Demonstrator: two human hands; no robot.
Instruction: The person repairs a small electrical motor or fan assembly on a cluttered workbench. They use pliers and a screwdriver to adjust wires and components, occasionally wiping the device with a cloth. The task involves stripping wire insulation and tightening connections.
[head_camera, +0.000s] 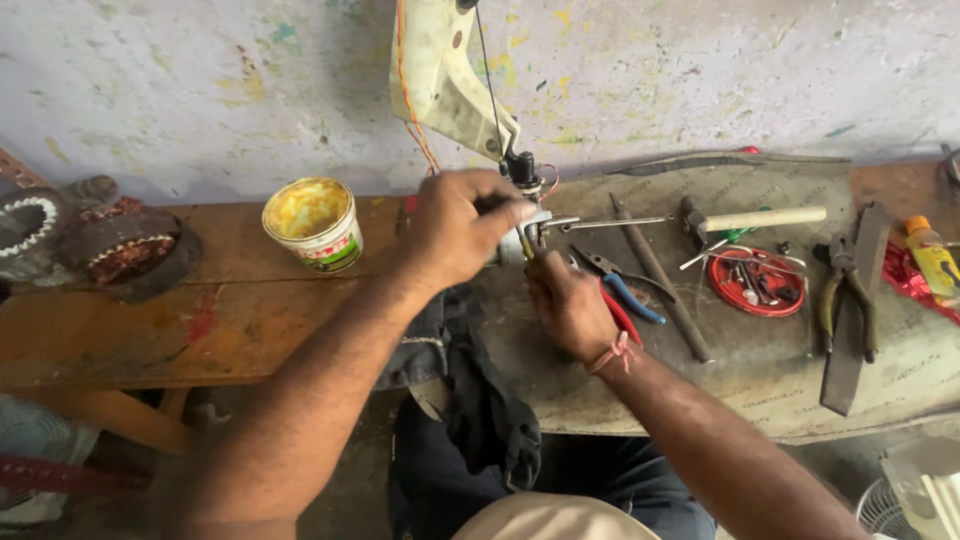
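Both hands are on it: our left hand (455, 228) clamps the small, rigid metal motor part (522, 225), probably slippery, while our right hand (565, 300) pinches a thin tool (526, 245).

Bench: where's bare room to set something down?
Free: wooden top between tub and front edge; mat below red lid, left of pliers. Crowded: around both hands, left hand and right hand, and the tool row by hammer.

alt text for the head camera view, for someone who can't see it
Both hands, left hand and right hand, grip a small tool against a white machine part at a workbench. Around them lie a yellow-filled tub, pliers, a hammer and a red lid of screws.
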